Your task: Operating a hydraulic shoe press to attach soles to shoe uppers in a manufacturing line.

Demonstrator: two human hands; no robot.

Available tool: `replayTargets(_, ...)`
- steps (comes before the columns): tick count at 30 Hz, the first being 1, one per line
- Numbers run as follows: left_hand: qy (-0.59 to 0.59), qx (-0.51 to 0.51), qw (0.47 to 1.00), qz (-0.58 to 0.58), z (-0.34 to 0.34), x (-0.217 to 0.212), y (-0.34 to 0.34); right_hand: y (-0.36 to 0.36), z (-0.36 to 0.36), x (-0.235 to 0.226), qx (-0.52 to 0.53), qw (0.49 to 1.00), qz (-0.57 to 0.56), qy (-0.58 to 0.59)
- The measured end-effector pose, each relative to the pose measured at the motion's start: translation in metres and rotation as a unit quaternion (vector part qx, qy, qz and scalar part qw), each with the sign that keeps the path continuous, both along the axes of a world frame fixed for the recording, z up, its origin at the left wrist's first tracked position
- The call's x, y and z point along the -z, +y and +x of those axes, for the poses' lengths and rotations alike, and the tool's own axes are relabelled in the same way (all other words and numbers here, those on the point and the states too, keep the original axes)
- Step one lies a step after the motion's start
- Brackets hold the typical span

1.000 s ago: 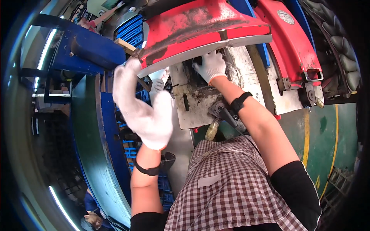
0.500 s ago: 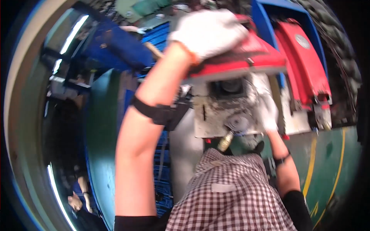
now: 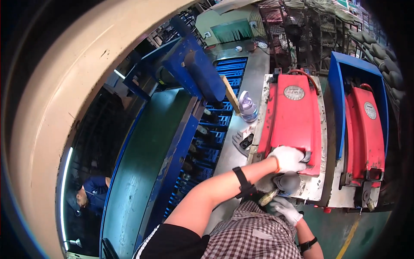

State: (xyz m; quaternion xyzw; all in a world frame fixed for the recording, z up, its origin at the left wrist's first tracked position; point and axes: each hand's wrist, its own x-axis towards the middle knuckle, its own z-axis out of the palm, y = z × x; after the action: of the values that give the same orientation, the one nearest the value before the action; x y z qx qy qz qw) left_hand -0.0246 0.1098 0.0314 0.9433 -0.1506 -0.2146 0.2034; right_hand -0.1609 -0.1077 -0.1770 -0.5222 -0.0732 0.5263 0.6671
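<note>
The red machine cover (image 3: 293, 116) lies lowered over its pale metal base (image 3: 318, 187), to the right of centre. My left hand (image 3: 288, 159), in a white glove, is closed at the cover's front end, around a small dark handle (image 3: 306, 156). Just below it a dark grey rounded part (image 3: 286, 183) juts out from the machine's front, beside a worn brass-coloured grip (image 3: 268, 197). My right hand (image 3: 286, 210), also gloved, is below that part and close to my checked apron (image 3: 254, 233). Its fingers are stretched out, and I see nothing in them.
A second red machine (image 3: 365, 125) stands at right inside a blue housing (image 3: 338, 108). On the metal counter at left are a clear purple-lidded container (image 3: 247, 108) and a dark glove (image 3: 238, 140). Beyond runs a green conveyor belt (image 3: 142, 159); a person (image 3: 92, 194) is at far left.
The red cover has come down from a raised tilt onto its base, with my left hand on its front end. My right hand has moved from the base's right side to below its front.
</note>
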Motion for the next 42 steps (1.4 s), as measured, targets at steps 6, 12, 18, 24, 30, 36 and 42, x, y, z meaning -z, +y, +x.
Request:
replayTargets(6, -0.047, -0.003, 0.998, 0.036, -0.011, 0.048, -0.011, 0.062, 0.017, -0.028, 0.037, 0.906, 0.246, 0.343)
replayTargets(12, -0.046, 0.002, 0.998, 0.047, -0.011, 0.05, -0.01, 0.025, 0.019, -0.03, 0.054, 0.898, 0.154, 0.409)
replayTargets(18, -0.064, 0.0, 0.997, 0.054, -0.013, 0.044, -0.013, -0.112, 0.044, -0.045, 0.198, 0.948, 0.1, 0.229)
replayTargets(24, -0.189, -0.106, 0.976, -0.027, -0.026, 0.049, -0.023, -0.269, 0.077, -0.051, 0.469, 0.674, -0.364, -0.441)
replayTargets(30, -0.349, -0.177, 0.877, -0.28, -0.026, 0.051, -0.086, -0.383, 0.089, -0.048, 0.377, 0.592, -0.575, -0.421)
replayTargets(36, -0.33, 0.038, 0.887, -0.321, 0.021, 0.023, -0.213, -0.381, 0.096, -0.048, 0.314, 0.58, -0.621, -0.424)
replayTargets(42, -0.303, 0.156, 0.909, -0.242, 0.045, 0.05, -0.291, -0.334, 0.045, -0.067, 0.309, 0.619, -0.646, -0.323)
